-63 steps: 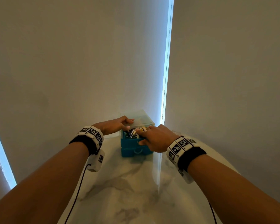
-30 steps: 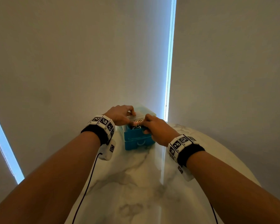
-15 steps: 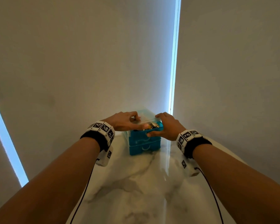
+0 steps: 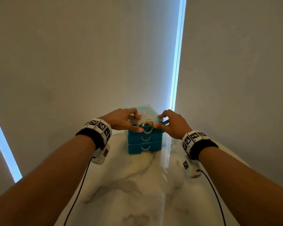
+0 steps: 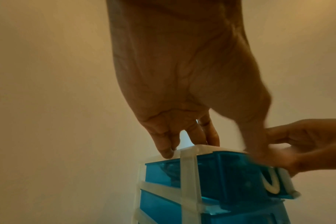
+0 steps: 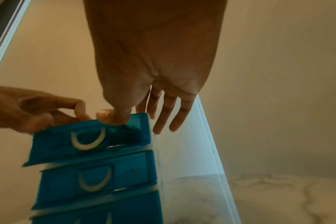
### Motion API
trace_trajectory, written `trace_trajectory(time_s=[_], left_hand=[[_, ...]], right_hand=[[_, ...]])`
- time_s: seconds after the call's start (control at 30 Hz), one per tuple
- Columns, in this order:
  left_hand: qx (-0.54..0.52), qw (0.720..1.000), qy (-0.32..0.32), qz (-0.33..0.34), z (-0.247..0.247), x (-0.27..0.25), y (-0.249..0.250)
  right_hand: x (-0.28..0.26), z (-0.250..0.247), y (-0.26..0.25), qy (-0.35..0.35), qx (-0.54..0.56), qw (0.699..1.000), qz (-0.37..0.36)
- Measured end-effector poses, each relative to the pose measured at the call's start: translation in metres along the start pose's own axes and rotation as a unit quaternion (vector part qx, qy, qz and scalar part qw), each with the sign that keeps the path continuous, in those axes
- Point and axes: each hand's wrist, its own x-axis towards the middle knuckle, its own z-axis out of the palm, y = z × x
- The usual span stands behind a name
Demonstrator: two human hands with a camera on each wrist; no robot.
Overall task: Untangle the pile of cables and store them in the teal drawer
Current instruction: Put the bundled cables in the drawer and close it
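Observation:
The teal drawer unit [image 4: 145, 145] stands at the far end of the marble table [image 4: 137, 190], three drawers with white handles. Its top drawer [image 4: 145, 130] is open only a crack, and cables [image 4: 143, 125] show in the gap under the clear lid. My left hand [image 4: 134, 123] has curled fingertips on the lid's left side [image 5: 188, 149] and its thumb on the drawer front. My right hand [image 4: 158, 120] grips the right corner, with the thumb on the top drawer's front edge [image 6: 125, 127] and the other fingers [image 6: 163, 121] stretched along the unit's side.
Pale roller blinds hang close behind the unit, with a bright gap [image 4: 176, 62] between them and another at the left [image 4: 5, 152]. Black wires [image 4: 78, 193] run from my wrist cameras along both forearms. The table's rounded edge [image 4: 235, 162] curves away at the right.
The top drawer stood well open with both hands tucking cables into it. It has since slid in almost fully, and my hands moved out to the unit's two front corners.

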Motion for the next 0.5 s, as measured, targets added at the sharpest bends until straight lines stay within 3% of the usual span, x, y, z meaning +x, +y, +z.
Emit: trace_trajectory(time_s=[0.07,0.13,0.27,0.37,0.4,0.43,0.47,0.5], left_hand=[[0.063,0.995,0.070,0.018,0.006,0.006,0.000],[0.105,0.987,0.117,0.021,0.013,0.014,-0.003],[0.066,0.991,0.116,0.021,0.015,0.014,-0.012],[0.075,0.990,0.115,0.027,0.020,0.018,-0.018],[0.084,0.988,0.124,0.029,0.024,0.021,-0.020],[0.092,0.986,0.133,0.028,0.027,0.024,-0.021],[0.098,0.985,0.140,0.028,0.030,0.028,-0.023],[0.100,0.984,0.144,0.025,0.032,0.030,-0.024]], right_hand=[[0.002,0.014,-0.010,0.079,-0.071,0.994,-0.011],[0.005,0.025,-0.019,0.113,-0.108,0.988,-0.018],[0.002,0.014,-0.018,0.089,-0.060,0.994,0.006],[-0.011,0.001,-0.023,0.167,-0.039,0.985,-0.010],[-0.015,0.001,-0.026,0.115,-0.020,0.993,-0.008],[-0.020,0.004,-0.029,0.002,0.003,1.000,0.003],[-0.025,0.008,-0.033,-0.150,0.012,0.988,0.027],[-0.028,0.014,-0.035,-0.300,-0.004,0.953,0.049]])
